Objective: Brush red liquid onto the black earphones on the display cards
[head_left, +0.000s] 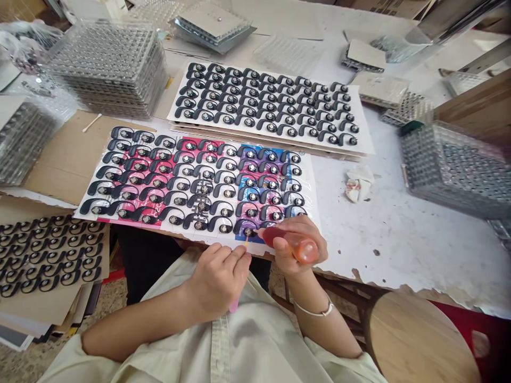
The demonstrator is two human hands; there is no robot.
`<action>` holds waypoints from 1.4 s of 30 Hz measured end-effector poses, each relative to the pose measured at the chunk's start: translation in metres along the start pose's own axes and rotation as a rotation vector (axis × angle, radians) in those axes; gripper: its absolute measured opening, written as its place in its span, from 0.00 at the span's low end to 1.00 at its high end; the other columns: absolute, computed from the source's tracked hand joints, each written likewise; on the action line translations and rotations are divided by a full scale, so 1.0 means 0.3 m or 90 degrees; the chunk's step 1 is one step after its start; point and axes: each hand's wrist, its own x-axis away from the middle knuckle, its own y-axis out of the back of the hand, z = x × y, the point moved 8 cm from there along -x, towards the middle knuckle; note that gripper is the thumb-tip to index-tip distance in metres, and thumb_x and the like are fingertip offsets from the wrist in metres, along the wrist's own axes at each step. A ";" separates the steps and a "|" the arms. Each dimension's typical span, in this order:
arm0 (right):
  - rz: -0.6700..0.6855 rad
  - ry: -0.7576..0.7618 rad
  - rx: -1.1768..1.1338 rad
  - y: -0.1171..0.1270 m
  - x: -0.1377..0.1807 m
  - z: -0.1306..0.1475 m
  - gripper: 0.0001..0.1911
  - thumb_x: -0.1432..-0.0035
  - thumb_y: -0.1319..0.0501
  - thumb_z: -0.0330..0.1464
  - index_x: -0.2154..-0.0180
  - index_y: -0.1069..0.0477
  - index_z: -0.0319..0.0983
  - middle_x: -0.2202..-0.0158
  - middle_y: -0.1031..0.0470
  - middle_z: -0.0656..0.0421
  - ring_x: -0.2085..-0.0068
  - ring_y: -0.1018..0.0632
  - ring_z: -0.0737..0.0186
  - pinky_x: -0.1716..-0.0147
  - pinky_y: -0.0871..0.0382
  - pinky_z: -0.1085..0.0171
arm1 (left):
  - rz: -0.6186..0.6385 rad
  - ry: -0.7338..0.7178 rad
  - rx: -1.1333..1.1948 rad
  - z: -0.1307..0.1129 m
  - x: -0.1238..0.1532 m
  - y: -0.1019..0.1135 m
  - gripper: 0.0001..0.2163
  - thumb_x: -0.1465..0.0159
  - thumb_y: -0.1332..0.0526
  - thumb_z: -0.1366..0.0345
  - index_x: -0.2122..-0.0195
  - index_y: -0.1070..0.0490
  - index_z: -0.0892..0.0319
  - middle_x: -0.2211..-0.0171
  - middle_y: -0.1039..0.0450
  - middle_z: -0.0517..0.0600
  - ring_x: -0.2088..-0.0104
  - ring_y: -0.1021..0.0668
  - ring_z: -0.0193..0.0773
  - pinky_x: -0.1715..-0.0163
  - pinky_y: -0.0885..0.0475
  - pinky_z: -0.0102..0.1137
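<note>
My left hand (221,274) is closed around a slim tool with a pink handle (234,305) and a narrow yellow tip (246,241). That tip points at a black hook-shaped piece (244,229) with a round metallic part, in the front row of a printed sheet (307,213). In my right hand (305,231) is a small squeeze bottle (306,251) of orange-red colour, its nozzle end close to the same piece. Rows of similar black hook-shaped pieces cover the sheet. Whether tip or nozzle touches the piece, I cannot tell.
Behind lies another sheet of black pieces (271,101). Clear plastic trays are stacked at the back left (107,69) and right (467,165). A crumpled tissue (358,183) and a cotton swab (91,123) lie on the table. A round stool (419,340) stands at lower right.
</note>
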 end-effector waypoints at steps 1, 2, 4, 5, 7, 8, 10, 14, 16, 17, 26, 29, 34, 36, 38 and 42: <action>0.000 -0.005 0.003 0.000 -0.001 0.000 0.10 0.49 0.34 0.36 0.65 0.30 0.38 0.74 0.27 0.59 0.75 0.28 0.64 0.79 0.32 0.62 | -0.004 0.004 0.003 0.001 0.001 -0.001 0.09 0.38 0.46 0.78 0.64 0.26 0.68 0.65 0.21 0.57 0.75 0.26 0.37 0.76 0.31 0.34; -0.003 -0.009 0.006 0.001 -0.001 -0.001 0.10 0.49 0.34 0.36 0.65 0.30 0.39 0.74 0.27 0.60 0.75 0.29 0.64 0.79 0.32 0.62 | -0.005 0.006 0.006 0.002 0.002 -0.002 0.09 0.38 0.46 0.78 0.64 0.26 0.68 0.65 0.21 0.57 0.75 0.26 0.37 0.76 0.32 0.34; -0.022 -0.016 0.007 0.012 0.002 -0.001 0.10 0.49 0.34 0.37 0.66 0.30 0.39 0.75 0.27 0.60 0.75 0.29 0.64 0.79 0.32 0.62 | -0.006 0.005 0.011 0.003 0.001 -0.001 0.09 0.38 0.47 0.78 0.64 0.26 0.68 0.65 0.21 0.57 0.76 0.27 0.37 0.76 0.32 0.34; -0.039 -0.021 0.003 0.021 0.005 -0.003 0.10 0.48 0.35 0.38 0.66 0.30 0.39 0.75 0.27 0.60 0.75 0.28 0.63 0.79 0.33 0.62 | -0.006 0.004 0.013 0.004 0.000 0.001 0.09 0.38 0.47 0.78 0.64 0.27 0.68 0.65 0.21 0.57 0.75 0.26 0.37 0.76 0.32 0.34; -0.068 -0.045 -0.009 0.041 0.012 -0.013 0.12 0.47 0.36 0.41 0.68 0.30 0.40 0.76 0.28 0.59 0.75 0.28 0.62 0.79 0.32 0.61 | 0.002 0.003 0.015 0.006 -0.005 0.003 0.10 0.38 0.48 0.78 0.63 0.27 0.67 0.65 0.21 0.57 0.75 0.26 0.37 0.76 0.32 0.34; -0.077 -0.060 -0.011 0.049 0.016 -0.019 0.12 0.46 0.37 0.43 0.68 0.30 0.40 0.76 0.28 0.59 0.75 0.27 0.62 0.79 0.32 0.60 | 0.009 0.002 0.015 0.006 -0.007 0.004 0.10 0.38 0.48 0.78 0.63 0.27 0.67 0.65 0.21 0.56 0.75 0.26 0.37 0.77 0.32 0.33; -0.075 -0.080 -0.005 0.052 0.022 -0.028 0.13 0.46 0.38 0.43 0.68 0.30 0.40 0.76 0.29 0.59 0.75 0.27 0.61 0.78 0.32 0.60 | 0.019 0.000 0.012 0.006 -0.011 0.003 0.11 0.38 0.48 0.79 0.63 0.27 0.67 0.65 0.21 0.56 0.75 0.26 0.37 0.77 0.32 0.33; -0.058 -0.046 0.016 0.038 0.023 -0.016 0.11 0.47 0.36 0.41 0.67 0.30 0.39 0.76 0.28 0.59 0.75 0.27 0.62 0.79 0.33 0.61 | 0.014 0.003 0.006 0.005 -0.009 0.001 0.08 0.38 0.46 0.79 0.64 0.27 0.67 0.66 0.21 0.56 0.76 0.27 0.36 0.77 0.33 0.33; -0.055 -0.033 0.022 0.030 0.021 -0.014 0.11 0.47 0.36 0.40 0.67 0.30 0.40 0.76 0.28 0.60 0.76 0.27 0.63 0.80 0.33 0.61 | 0.008 0.009 0.007 0.007 -0.006 -0.001 0.07 0.38 0.44 0.78 0.64 0.27 0.67 0.66 0.21 0.56 0.76 0.27 0.36 0.78 0.33 0.33; -0.054 -0.031 0.024 0.028 0.021 -0.015 0.11 0.47 0.37 0.40 0.67 0.30 0.40 0.75 0.28 0.60 0.76 0.27 0.63 0.80 0.33 0.61 | 0.006 0.011 0.006 0.008 -0.004 -0.003 0.06 0.38 0.44 0.78 0.64 0.27 0.67 0.66 0.21 0.56 0.76 0.27 0.36 0.77 0.33 0.33; -0.047 -0.012 -0.004 0.020 0.015 -0.009 0.10 0.47 0.36 0.38 0.65 0.30 0.39 0.74 0.28 0.59 0.74 0.27 0.64 0.79 0.32 0.62 | 0.009 0.013 0.011 0.011 -0.003 -0.006 0.07 0.38 0.44 0.78 0.63 0.27 0.67 0.65 0.21 0.56 0.76 0.27 0.36 0.77 0.34 0.34; -0.039 -0.005 -0.002 0.010 0.008 0.001 0.09 0.48 0.36 0.37 0.65 0.30 0.39 0.74 0.28 0.60 0.75 0.28 0.64 0.79 0.32 0.62 | 0.008 0.010 0.006 0.011 -0.005 -0.004 0.08 0.37 0.45 0.77 0.63 0.27 0.66 0.65 0.21 0.56 0.76 0.26 0.36 0.77 0.33 0.33; -0.034 0.000 0.021 0.007 0.005 0.010 0.09 0.47 0.37 0.37 0.65 0.31 0.40 0.75 0.28 0.60 0.76 0.28 0.64 0.81 0.33 0.63 | 0.015 0.002 0.005 0.009 -0.013 0.005 0.09 0.37 0.46 0.78 0.64 0.26 0.66 0.65 0.20 0.56 0.75 0.25 0.37 0.77 0.32 0.33; -0.037 -0.003 0.027 0.011 0.009 0.007 0.09 0.47 0.37 0.38 0.65 0.31 0.41 0.74 0.28 0.60 0.76 0.28 0.63 0.81 0.33 0.62 | 0.018 -0.001 0.013 0.008 -0.016 0.009 0.09 0.37 0.46 0.78 0.64 0.26 0.68 0.65 0.20 0.56 0.75 0.25 0.37 0.77 0.31 0.33; -0.040 -0.004 0.029 0.014 0.014 0.004 0.09 0.47 0.37 0.38 0.65 0.31 0.41 0.74 0.27 0.60 0.76 0.28 0.63 0.81 0.33 0.62 | 0.018 -0.002 0.017 0.008 -0.017 0.013 0.09 0.38 0.46 0.78 0.64 0.26 0.68 0.65 0.20 0.56 0.75 0.25 0.37 0.77 0.31 0.34; -0.038 -0.002 0.027 0.015 0.016 0.004 0.09 0.46 0.38 0.38 0.65 0.31 0.41 0.75 0.28 0.60 0.77 0.28 0.63 0.81 0.34 0.62 | 0.023 -0.001 0.014 0.009 -0.017 0.009 0.09 0.37 0.46 0.78 0.64 0.26 0.68 0.65 0.21 0.57 0.75 0.25 0.37 0.77 0.31 0.34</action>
